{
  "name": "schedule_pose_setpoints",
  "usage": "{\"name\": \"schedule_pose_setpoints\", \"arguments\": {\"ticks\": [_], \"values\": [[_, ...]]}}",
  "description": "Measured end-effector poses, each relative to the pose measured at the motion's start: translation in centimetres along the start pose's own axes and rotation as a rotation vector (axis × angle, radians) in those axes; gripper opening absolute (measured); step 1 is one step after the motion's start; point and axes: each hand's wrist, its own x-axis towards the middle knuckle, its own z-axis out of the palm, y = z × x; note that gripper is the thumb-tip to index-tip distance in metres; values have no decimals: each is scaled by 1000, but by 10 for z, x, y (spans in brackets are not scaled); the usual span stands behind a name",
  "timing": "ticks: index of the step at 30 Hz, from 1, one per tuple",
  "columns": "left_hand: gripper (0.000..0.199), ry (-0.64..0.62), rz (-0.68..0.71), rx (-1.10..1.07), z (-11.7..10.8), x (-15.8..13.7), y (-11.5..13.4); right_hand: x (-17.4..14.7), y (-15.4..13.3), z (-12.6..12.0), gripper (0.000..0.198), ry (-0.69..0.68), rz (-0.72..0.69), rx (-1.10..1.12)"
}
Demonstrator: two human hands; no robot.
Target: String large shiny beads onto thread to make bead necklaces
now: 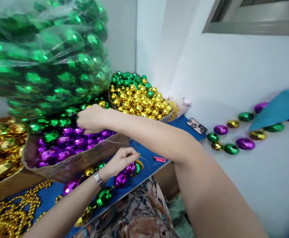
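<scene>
My left hand (123, 161), with a silver watch at its wrist, is closed in a pinch over the near table edge. A thin clear thread (145, 160) trails from its fingertips. Below and beside it lies a string of large faceted beads (104, 197) in purple, green and gold. My right hand (92, 118) reaches across to the left, its fingers curled closed, above a box (85, 162) of loose purple beads (64, 154) and green beads (50, 136). Whatever those fingers hold, if anything, is hidden.
A large plastic bag of green beads (57, 62) looms behind the box. Another box holds gold beads (139, 102). Gold bead chains (18, 208) lie at front left. A pink lighter-like object (159, 159) and a phone (196, 126) rest right. A bead strand (245, 143) hangs against the wall.
</scene>
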Motion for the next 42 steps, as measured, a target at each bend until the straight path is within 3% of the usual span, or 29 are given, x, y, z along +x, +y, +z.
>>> {"name": "schedule_pose_setpoints", "arguments": {"ticks": [5,7,10,12,14,17,22,26,30,33,37,39,42], "values": [[29,200,-7,-341,-5,-10,-2,-77,46,-9,18,-68,51,-65],[29,269,7,-400,-9,-12,0,-113,54,-1,20,-73,136,59],[29,350,25,-411,-15,-13,2,-163,48,22,23,-87,273,312],[27,395,15,-364,-19,-13,1,-184,38,36,21,-50,336,342],[26,411,0,-300,-22,-13,-2,-194,30,46,28,-21,307,325],[24,414,37,-209,-25,-16,-4,-194,29,50,26,-52,233,409],[32,429,248,96,-29,-27,3,-181,40,57,33,95,498,729],[49,494,443,308,-33,-31,6,-173,40,70,42,-45,609,1112],[67,532,478,404,-34,-28,1,-170,40,80,48,-245,658,1424],[81,515,437,460,-34,-28,-1,-169,48,78,49,-244,657,1343],[82,421,323,615,-38,-28,4,-165,60,71,36,-50,572,958],[82,354,292,670,-41,-28,7,-161,64,71,35,-43,474,820],[81,275,268,644,-44,-28,11,-152,67,75,48,-103,379,787]]}}
